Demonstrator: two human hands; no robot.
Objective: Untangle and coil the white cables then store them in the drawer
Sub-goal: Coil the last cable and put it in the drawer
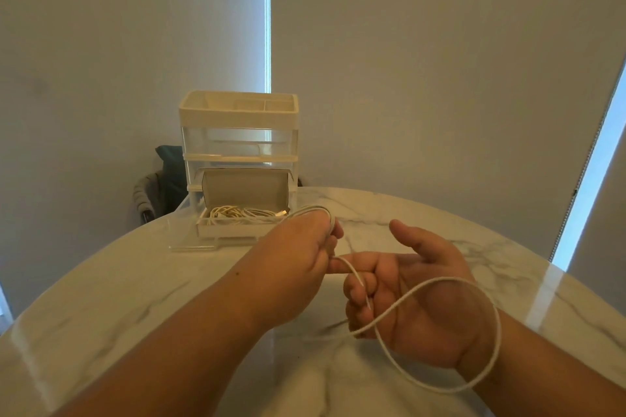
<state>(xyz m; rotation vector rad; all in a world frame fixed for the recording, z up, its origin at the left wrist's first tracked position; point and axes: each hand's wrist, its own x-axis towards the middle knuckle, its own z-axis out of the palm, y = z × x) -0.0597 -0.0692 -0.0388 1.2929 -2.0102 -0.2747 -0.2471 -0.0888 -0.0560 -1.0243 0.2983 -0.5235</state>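
Note:
My left hand [298,267] grips a white cable [487,294] with its fingers curled round the strand near the top. From there the cable runs down across my right hand [406,301], whose lower fingers curl over it while the thumb and index finger stick out. A wide loop of the same cable swings round my right wrist and crosses itself below the palm. Behind my hands, the bottom drawer [237,228] of a clear organiser [238,132] is pulled open on the marble table [101,298]. Several coiled white cables [244,213] lie inside it.
The organiser has a cream tray on top and shut clear drawers above the open one. A chair with dark clothing [162,179] stands behind the table's far left edge. Blinds cover the windows behind.

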